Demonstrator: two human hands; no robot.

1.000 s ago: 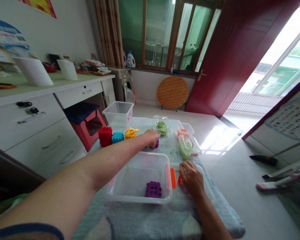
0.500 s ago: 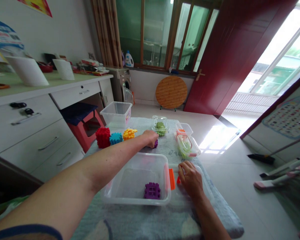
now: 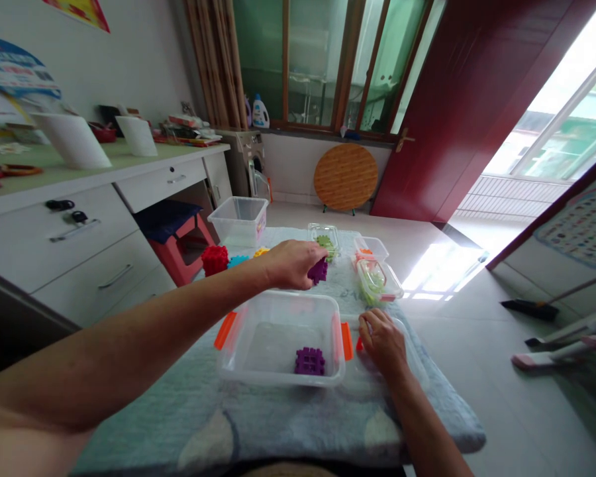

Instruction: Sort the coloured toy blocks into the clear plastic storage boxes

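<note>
Nearest, R hand (image 3: 383,344) is laid on a clear lid (image 3: 412,374) right of the clear tub (image 3: 278,296), fingers half curled; it appears to be resting there, poss. steadying the lid, but whether the edge is gripped can't be told. 1 purple waffle block (image 3: 309,362) is seen lying inside the tub, whose 2 orange clips (image 3: 226,330) are left standing open, prob. so the top stays unobstructed. L hand (image 3: 292,264) is stretched over the tub, fingers closed, w/ a 2nd purple block (image 3: 318,270) pinched at the fingertips and held above the blue-grey quilted mat (image 3: 153,424). Past it, 3 more blocks are lined up at upper left of the mat: 1 red (image 3: 215,260), 1 blue (image 3: 238,261), 1 yellow (image 3: 261,252), so 5 blocks are counted in all. At upper right of the mat, 3 clear containers are grouped: 2 w/ green pieces (image 3: 377,281) (image 3: 324,242), 1 orange-edged (image 3: 370,248). 1 further clear bin (image 3: 238,222) is placed beyond the blocks. Farthest, a round wooden tabletop (image 3: 345,177) is leaned against the wall, by a red door (image 3: 457,112).
</note>
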